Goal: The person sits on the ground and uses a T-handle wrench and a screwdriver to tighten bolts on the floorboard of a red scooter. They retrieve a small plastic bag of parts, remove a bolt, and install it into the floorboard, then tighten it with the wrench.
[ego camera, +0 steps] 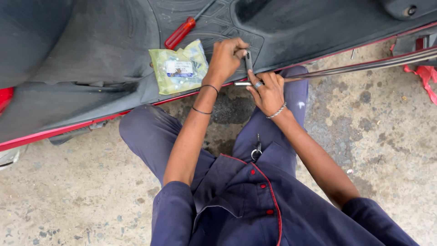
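Note:
My left hand (226,58) is closed around a small grey metal wrench (248,60), held upright at the edge of a black scooter footboard (114,50). My right hand (268,93), wearing a ring and a chain bracelet, pinches the end of a long thin metal rod (364,66) right below the wrench. The rod runs off to the right along the scooter's red trim. Both hands nearly touch each other.
A green plastic packet (179,67) with a white label lies on the footboard left of my left hand. A red-handled screwdriver (183,31) rests above it. Rough concrete floor (373,132) lies below. A red rag (425,75) sits at the far right.

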Available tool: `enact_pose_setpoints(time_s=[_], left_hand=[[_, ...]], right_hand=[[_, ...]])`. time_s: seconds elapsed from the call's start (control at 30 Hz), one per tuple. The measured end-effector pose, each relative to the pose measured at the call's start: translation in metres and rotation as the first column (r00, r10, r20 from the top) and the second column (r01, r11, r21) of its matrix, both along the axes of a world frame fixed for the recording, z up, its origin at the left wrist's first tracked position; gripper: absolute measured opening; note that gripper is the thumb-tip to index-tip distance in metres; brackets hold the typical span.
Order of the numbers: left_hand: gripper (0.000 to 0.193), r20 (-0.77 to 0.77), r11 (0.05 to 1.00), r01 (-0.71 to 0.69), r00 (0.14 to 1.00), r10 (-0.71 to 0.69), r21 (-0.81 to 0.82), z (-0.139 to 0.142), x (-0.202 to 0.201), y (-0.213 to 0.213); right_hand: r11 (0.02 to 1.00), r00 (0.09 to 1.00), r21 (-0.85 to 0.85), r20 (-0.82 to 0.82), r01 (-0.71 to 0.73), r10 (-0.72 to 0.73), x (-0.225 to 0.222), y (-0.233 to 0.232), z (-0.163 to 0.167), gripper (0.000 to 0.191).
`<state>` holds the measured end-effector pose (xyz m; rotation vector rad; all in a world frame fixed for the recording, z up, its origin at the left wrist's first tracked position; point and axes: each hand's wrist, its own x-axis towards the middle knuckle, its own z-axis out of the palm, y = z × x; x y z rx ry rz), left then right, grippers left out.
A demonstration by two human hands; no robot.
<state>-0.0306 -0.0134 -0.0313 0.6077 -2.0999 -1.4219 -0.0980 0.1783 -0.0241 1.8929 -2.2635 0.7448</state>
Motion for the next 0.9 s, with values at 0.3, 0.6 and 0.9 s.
enact_pose_setpoints(time_s=[0.3,0.6,0.9], left_hand=[[0.014,0.088,0.991,0.024,0.996,-0.013,-0.129,-0.016,0.000,-0.011],[0.012,0.159,0.990,0.045,0.987,-0.024,-0.132,-0.027,-0.006,-0.009],[0.012,0.212,0.976,0.053,0.977,-0.007,-0.212,-0.021,-0.009,-0.008]], right_hand=[[1.000,0.999,-0.003,0.025,-0.026,0.026,0.005,-0.006,-0.023,0.050],[1.000,1.000,0.012,0.009,-0.017,0.017,0.001,-0.002,-0.027,0.051],[1.000,1.000,0.006,-0.004,-0.020,0.020,-0.001,-0.001,-0.026,0.051]])
